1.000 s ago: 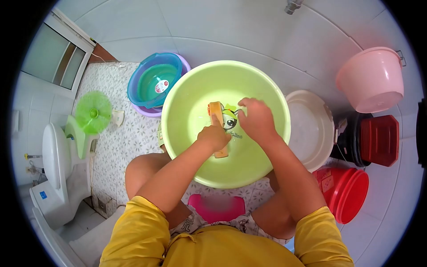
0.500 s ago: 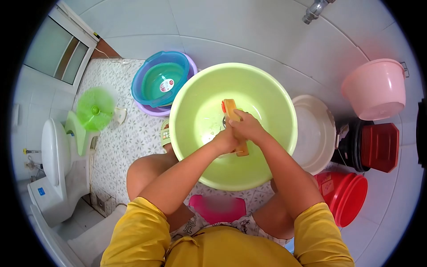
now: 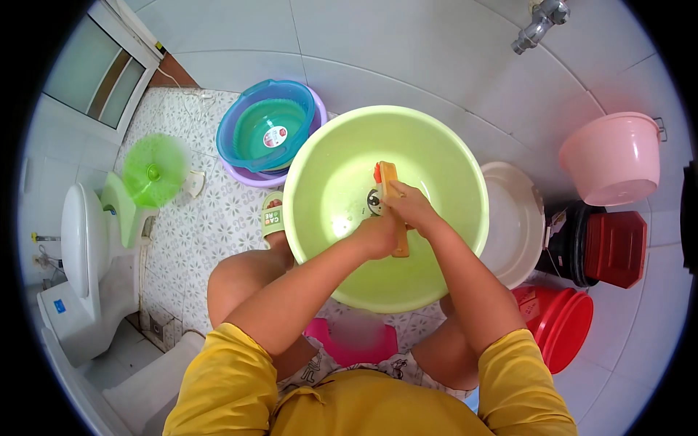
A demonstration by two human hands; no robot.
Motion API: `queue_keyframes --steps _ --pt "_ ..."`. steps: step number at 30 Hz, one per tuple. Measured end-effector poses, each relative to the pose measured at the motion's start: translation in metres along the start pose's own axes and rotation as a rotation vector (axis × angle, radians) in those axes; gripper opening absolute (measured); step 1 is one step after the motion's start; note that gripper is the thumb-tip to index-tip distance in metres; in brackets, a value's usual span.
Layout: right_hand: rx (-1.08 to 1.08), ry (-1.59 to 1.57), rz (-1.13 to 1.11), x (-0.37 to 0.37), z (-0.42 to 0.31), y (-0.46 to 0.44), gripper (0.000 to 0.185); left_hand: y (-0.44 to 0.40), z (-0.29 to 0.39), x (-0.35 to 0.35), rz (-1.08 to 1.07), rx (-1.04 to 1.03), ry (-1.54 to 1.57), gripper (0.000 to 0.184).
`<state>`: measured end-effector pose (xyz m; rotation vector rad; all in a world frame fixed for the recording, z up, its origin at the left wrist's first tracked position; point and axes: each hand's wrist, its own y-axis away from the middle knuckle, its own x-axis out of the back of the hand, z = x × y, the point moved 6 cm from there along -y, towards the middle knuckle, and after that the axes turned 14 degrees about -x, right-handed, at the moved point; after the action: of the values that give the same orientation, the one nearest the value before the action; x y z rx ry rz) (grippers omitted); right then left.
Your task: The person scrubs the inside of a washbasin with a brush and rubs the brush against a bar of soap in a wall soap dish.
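both hands (image 3: pixel 412 208) around orange bar (image 3: pixel 389 172)

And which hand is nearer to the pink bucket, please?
Right. The right hand is over the tub, left of the pink bucket; the left hand is lower in the picture and farther left, so more distant.

Before me, the patterned floor (image 3: pixel 178 254) carries the green tub (image 3: pixel 440 171), a purple basin (image 3: pixel 318 110) far left, a cream basin (image 3: pixel 512 218) right.
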<state>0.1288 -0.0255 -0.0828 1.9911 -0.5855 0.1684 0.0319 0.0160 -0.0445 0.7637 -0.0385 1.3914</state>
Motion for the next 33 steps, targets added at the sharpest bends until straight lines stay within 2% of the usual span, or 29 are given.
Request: queue_keyframes --steps 2,4,6,7,9,13,15,16,17,18,20,22,25,27,31,33 --pt "0.039 0.04 0.062 0.001 0.003 -0.007 0.067 0.0 0.0 -0.006 -0.022 -0.045 -0.067 0.044" --pt "0.107 0.445 0.229 -0.002 -0.008 -0.003 0.07 0.002 0.006 -0.008 -0.044 -0.089 -0.134 0.044" --pt "0.066 0.542 0.245 -0.007 -0.008 0.0 0.073 0.005 0.011 -0.017 -0.238 -0.089 -0.193 0.041" --pt "0.024 0.638 0.261 -0.009 -0.007 0.001 0.077 0.009 0.014 -0.017 -0.239 -0.092 -0.193 0.041" --pt "0.013 0.641 0.285 -0.011 -0.011 0.007 0.079 0.021 0.026 -0.017 -0.256 -0.14 -0.342 0.031" --pt "0.045 0.638 0.406 -0.011 -0.006 0.007 0.085 0.036 0.035 -0.018 -0.408 -0.113 -0.413 0.029" --pt "0.049 0.669 0.414 -0.012 -0.004 0.005 0.084 0.041 0.036 -0.02 -0.449 -0.112 -0.338 0.044" --pt "0.057 0.699 0.419 -0.014 -0.004 0.004 0.084 0.044 0.04 -0.018 -0.446 -0.113 -0.332 0.044" --pt "0.06 0.704 0.418 -0.017 -0.003 0.004 0.084 0.047 0.046 -0.019 -0.476 -0.139 -0.303 0.052" --pt "0.105 0.756 0.353 -0.026 -0.005 0.006 0.082 0.05 0.051 -0.019 -0.506 -0.166 -0.276 0.06" --pt "0.151 0.81 0.285 -0.042 -0.004 0.013 0.08 0.051 0.051 -0.028 -0.483 -0.196 -0.287 0.063" --pt "0.299 0.954 0.126 -0.066 -0.008 0.027 0.078 0.051 0.046 -0.034 -0.462 -0.226 -0.299 0.065" --pt "0.308 0.964 0.167 -0.069 -0.007 0.029 0.077 0.051 0.047 -0.037 -0.505 -0.265 -0.319 0.067" --pt "0.226 0.892 0.236 -0.054 -0.01 0.023 0.074 0.056 0.052 -0.045 -0.748 -0.278 -0.33 0.065" --pt "0.03 0.803 0.388 -0.01 -0.009 0.01 0.072 0.049 0.045 -0.056 -0.728 -0.325 -0.361 0.064" --pt "0.021 0.825 0.382 -0.011 -0.005 0.009 0.072 0.048 0.043 -0.06 -0.763 -0.3 -0.366 0.065"
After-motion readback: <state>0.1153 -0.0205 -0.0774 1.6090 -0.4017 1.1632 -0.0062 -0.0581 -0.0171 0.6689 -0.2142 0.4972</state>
